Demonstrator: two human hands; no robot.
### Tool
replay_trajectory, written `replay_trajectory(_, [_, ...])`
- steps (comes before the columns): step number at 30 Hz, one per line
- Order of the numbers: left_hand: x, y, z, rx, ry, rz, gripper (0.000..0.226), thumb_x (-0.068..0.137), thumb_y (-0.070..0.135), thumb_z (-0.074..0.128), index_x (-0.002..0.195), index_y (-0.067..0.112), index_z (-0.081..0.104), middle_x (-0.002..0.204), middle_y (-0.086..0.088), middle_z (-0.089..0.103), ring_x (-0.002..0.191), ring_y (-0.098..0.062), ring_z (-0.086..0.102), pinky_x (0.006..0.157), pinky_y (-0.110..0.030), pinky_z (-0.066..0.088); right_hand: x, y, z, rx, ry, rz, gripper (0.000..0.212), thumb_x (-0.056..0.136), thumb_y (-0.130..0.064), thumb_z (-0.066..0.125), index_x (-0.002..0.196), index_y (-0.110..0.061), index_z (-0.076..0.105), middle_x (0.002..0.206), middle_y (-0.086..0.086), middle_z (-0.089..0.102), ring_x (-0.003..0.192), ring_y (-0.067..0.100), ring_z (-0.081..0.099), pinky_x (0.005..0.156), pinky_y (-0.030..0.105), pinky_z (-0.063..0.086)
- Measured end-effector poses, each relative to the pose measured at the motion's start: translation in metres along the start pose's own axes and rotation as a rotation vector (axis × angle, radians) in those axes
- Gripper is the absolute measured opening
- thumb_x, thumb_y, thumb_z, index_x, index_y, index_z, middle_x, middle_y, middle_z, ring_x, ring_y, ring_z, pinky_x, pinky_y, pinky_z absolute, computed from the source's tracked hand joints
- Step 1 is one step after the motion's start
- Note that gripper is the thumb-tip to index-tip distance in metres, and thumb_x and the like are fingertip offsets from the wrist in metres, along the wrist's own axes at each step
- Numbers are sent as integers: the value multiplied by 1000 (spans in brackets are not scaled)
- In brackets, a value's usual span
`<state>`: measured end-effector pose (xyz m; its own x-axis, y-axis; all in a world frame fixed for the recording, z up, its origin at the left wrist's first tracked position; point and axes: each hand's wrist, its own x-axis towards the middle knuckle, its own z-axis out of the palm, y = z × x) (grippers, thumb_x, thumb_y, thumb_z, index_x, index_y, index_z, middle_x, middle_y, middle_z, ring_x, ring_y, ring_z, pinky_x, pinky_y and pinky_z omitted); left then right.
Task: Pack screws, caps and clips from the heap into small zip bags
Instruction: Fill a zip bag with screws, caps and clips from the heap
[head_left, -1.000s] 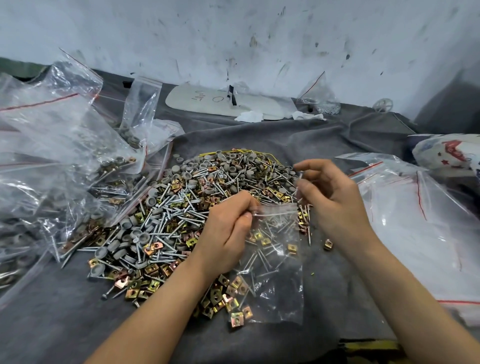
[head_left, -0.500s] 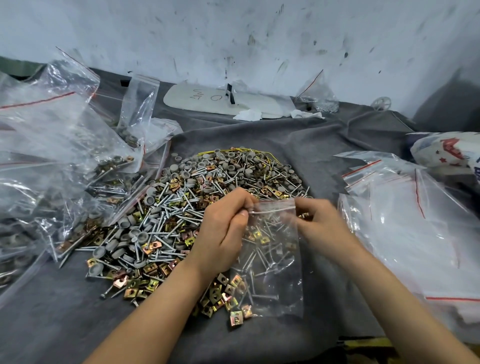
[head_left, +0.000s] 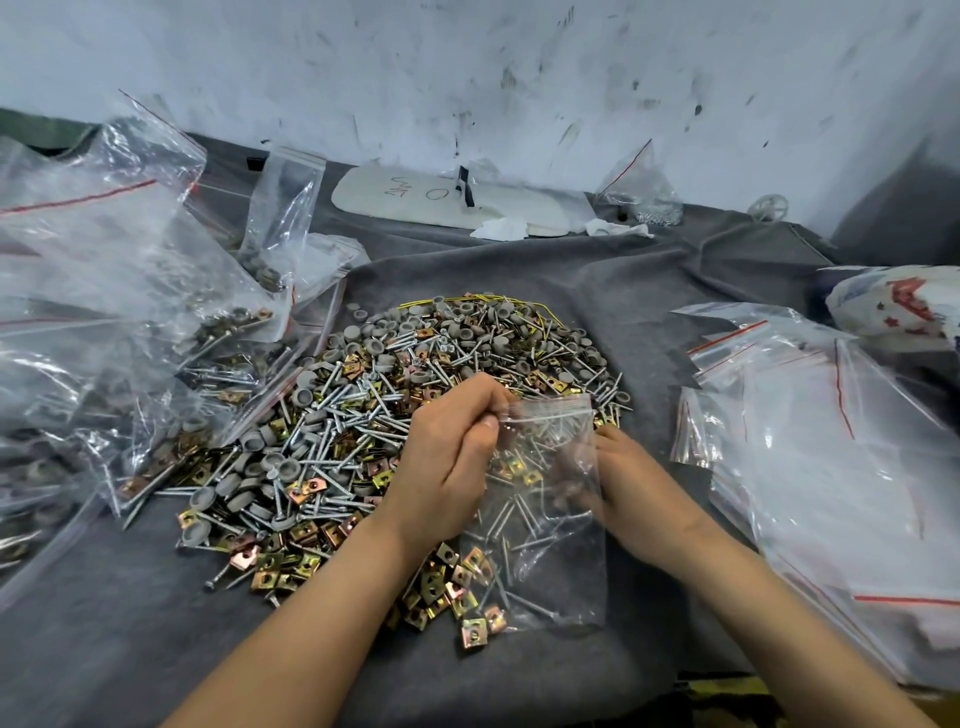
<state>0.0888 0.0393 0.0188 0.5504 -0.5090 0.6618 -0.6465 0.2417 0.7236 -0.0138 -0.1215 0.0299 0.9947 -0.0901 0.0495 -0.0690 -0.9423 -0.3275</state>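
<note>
The heap (head_left: 415, 395) of silver screws (head_left: 358, 415), grey caps (head_left: 374, 345) and brass-coloured clips (head_left: 270, 566) lies in the middle of a surface (head_left: 104, 649) covered with grey cloth. At the heap's near right edge a small clear zip bag (head_left: 545, 545) is held upright, its mouth up and its lower end resting on the clips there; screws show through the plastic. The left hand (head_left: 447, 457) has its grip clamped on the bag's top left corner, thumb and curled fingers pinching the rim. The right hand (head_left: 623, 478) reaches in from the bag's right side, its fingers blurred behind the plastic, so I cannot tell whether its grip is apart or together. Left of the heap lie large clear bags (head_left: 156, 312) with red seal lines, already holding hardware. Right of the heap is a stack of flat empty zip bags (head_left: 831, 441), and beyond them a white sack (head_left: 898, 306) printed with red stars, its lettering too small to read. Behind the heap, against the scuffed wall (head_left: 467, 67), lies a white board (head_left: 415, 200) with handwritten marks: a scrawl I cannot make out and a circle like an "O"
</note>
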Motion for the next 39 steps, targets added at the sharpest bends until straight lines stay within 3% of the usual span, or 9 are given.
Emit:
replay_trajectory(4, [0, 0, 0, 11, -12, 0, 16, 87, 15, 34, 74, 15, 44, 69, -19, 55, 60, -19, 45, 56, -20, 35, 2, -4, -16, 353, 321, 99, 11, 87, -5, 65, 89, -16, 66, 85, -5, 67, 82, 12, 60, 75, 23, 48])
replay_trajectory(8, [-1, -1, 0, 29, -37, -2, 21, 87, 16, 34, 73, 6, 46, 71, -15, 55, 63, -14, 46, 60, -16, 34, 6, -22, -50, 543, 532, -48, 20, 85, -7, 68, 84, -26, 65, 78, -13, 67, 75, 2, 61, 72, 13, 46])
replay_trajectory(14, [-1, -2, -1, 11, -36, -9, 24, 87, 18, 35, 72, 2, 46, 71, -13, 53, 63, -22, 46, 58, -30, 36, 15, -37, -60, 481, 284, -137, 25, 81, -5, 72, 97, -24, 69, 83, -6, 69, 83, 7, 64, 80, 23, 51])
replay_trajectory(19, [0, 1, -1, 6, -15, -9, 20, 87, 18, 35, 74, 8, 46, 72, -17, 54, 63, -28, 47, 58, -39, 37, 12, -25, -52, 652, 391, -58, 23, 87, -9, 65, 100, -27, 69, 90, 5, 71, 90, 20, 68, 83, 31, 53])
replay_trajectory(22, [0, 2, 0, 1, -9, -9, 23, 87, 17, 34, 72, 3, 47, 72, -19, 55, 63, -29, 47, 58, -39, 37, 11, -16, -44, 705, 450, 44, 21, 90, -4, 61, 95, -22, 70, 83, 0, 72, 79, 8, 68, 73, 17, 51])
replay_trajectory(26, [-1, 2, 0, -11, -1, -9, 27, 86, 16, 34, 72, -2, 49, 71, -20, 55, 62, -27, 48, 57, -34, 38, 6, -7, -26, 476, 227, 171, 13, 86, -3, 66, 90, -13, 72, 82, 1, 72, 78, 11, 66, 75, 27, 52])
replay_trajectory(30, [-1, 4, 0, -37, -1, -22, 23, 86, 16, 34, 73, 3, 48, 72, -22, 55, 62, -28, 48, 57, -37, 39, -3, -7, -13, 165, -149, 56, 9, 81, -18, 74, 86, -26, 72, 90, -12, 64, 95, 13, 56, 87, 26, 44])
replay_trajectory(33, [-1, 5, 0, -40, -3, -26, 22, 86, 15, 34, 74, 4, 48, 73, -22, 56, 62, -27, 49, 56, -38, 40, -6, -7, -13, 44, -174, -3, 5, 85, -30, 69, 90, -29, 69, 100, -12, 58, 103, 13, 44, 91, 26, 37])
replay_trajectory(39, [-1, 3, 1, -15, -7, -20, 24, 87, 16, 34, 73, 3, 49, 71, -20, 55, 62, -26, 48, 56, -34, 39, -15, -4, -8, 3, -90, -16, 11, 93, -15, 57, 102, -20, 62, 107, -9, 56, 112, 12, 36, 96, 33, 34])
